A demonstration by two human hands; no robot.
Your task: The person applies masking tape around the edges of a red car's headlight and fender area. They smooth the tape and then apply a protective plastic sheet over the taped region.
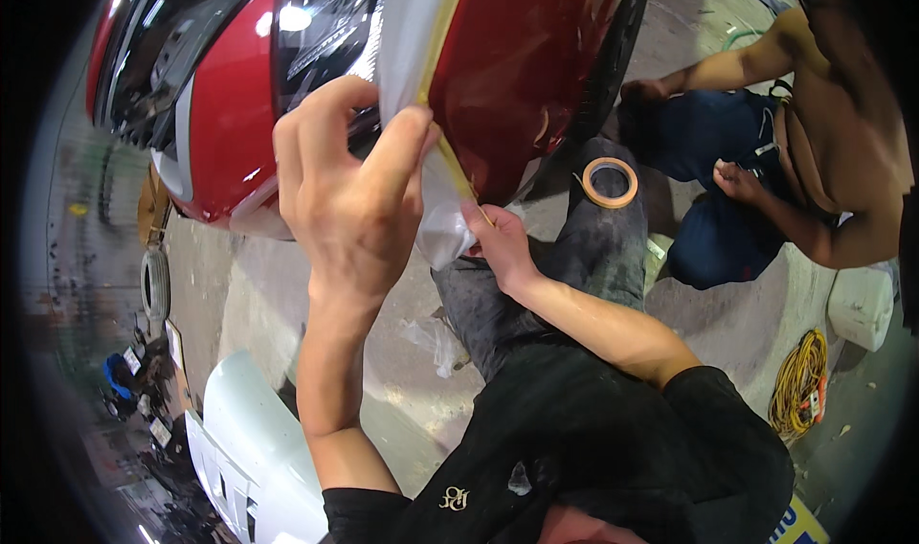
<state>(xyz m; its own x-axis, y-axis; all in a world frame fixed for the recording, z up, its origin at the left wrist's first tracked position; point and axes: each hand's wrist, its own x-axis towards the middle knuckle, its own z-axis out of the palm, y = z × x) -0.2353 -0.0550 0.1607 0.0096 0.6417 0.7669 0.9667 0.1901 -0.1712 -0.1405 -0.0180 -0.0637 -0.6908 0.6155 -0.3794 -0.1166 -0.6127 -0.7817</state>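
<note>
Edging a glossy red car panel (512, 51), a narrow yellow tape strip (445, 15) with translucent plastic film (443, 236) spans both hands, apparently for tension. The left hand (356, 175) arches, thumb at the strip, its fingers' grip unclear; the right hand (504, 249) pinches the lower end between its fingers. An orange tape roll (610, 201) sits on a dark-trousered thigh (598, 242), likely for reach.

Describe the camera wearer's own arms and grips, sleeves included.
The left grip and right grip are bare human hands, ungloved, with no ring or watch visible. The forearms are uncovered below short black sleeves of a black T-shirt with a small gold chest emblem and a pale mark.
</note>
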